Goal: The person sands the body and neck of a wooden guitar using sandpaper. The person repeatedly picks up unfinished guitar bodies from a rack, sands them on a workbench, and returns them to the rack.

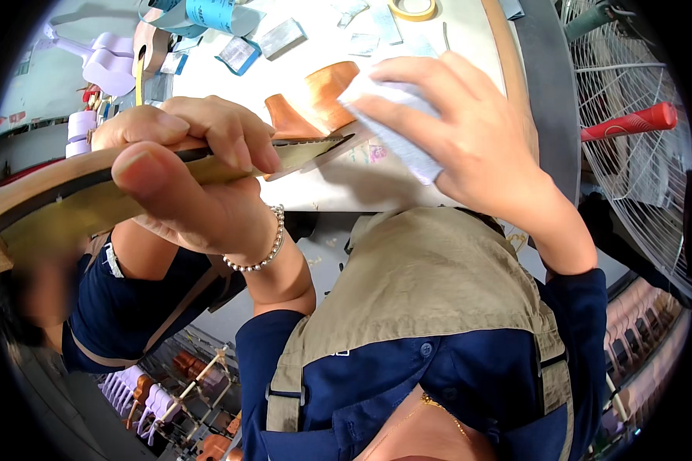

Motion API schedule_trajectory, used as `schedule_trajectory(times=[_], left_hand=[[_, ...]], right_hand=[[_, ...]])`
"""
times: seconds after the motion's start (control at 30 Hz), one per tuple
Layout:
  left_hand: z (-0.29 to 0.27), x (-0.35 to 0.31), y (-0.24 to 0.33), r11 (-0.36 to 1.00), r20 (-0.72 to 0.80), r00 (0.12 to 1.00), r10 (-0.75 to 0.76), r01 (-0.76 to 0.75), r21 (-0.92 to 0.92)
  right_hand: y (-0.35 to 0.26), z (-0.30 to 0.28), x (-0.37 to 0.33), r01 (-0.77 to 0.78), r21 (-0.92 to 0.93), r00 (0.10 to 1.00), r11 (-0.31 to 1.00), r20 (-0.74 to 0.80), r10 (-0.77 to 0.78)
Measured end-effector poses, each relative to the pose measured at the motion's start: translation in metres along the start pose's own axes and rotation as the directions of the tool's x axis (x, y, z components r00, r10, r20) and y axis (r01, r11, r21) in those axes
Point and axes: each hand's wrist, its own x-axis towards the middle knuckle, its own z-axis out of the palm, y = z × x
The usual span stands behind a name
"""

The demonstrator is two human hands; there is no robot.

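Note:
My left hand [200, 180], with a beaded bracelet at the wrist, grips a curved wooden instrument part [77, 200] with a dark edge strip. Its thumb lies along the near face and fingertips curl over the top edge. A folded bluish-white sheet [400, 115] is pinched in my right hand [469, 131], close to the part's narrow right end; it looks slightly blurred. Just beyond sits a glossy brown curved wooden piece [327, 96]. Whether it joins the held part I cannot tell. The part's far left end is blurred.
On the white tabletop [477, 31] are a blue abrasive roll [211, 14], a grey block [282, 38], loose strips and a tape roll [413, 8]. Lilac ukulele bodies [111, 65] stand far left. A caged fan [630, 177] is at right. Another person's navy sleeve [123, 307] is close at left.

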Motion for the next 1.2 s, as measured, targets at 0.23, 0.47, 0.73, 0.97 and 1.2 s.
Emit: schedule_trajectory(times=[0.23,0.47,0.73,0.97,1.2], left_hand=[[0.0,-0.003,-0.003,0.998,-0.005,1.0,0.018,-0.019,-0.064],[0.02,0.002,0.002,0.982,-0.183,0.982,-0.036,0.068,0.174],[0.016,0.002,-0.003,0.994,-0.143,0.99,-0.019,0.033,0.1],[0.013,0.006,-0.004,0.976,-0.193,0.981,-0.036,0.076,0.205],[0.018,0.005,-0.004,0.972,-0.234,0.972,-0.03,0.083,0.222]], right_hand=[[-0.01,0.04,0.015,0.057,0.011,0.998,0.998,-0.037,-0.057],[-0.017,0.03,0.01,-0.001,-0.071,1.0,0.997,0.011,0.001],[-0.013,0.031,0.011,0.031,-0.049,0.999,0.998,0.017,-0.03],[-0.013,0.022,0.011,0.019,-0.115,0.995,0.993,0.104,-0.007],[-0.014,0.031,0.004,-0.043,-0.073,0.996,0.996,-0.082,0.037]])
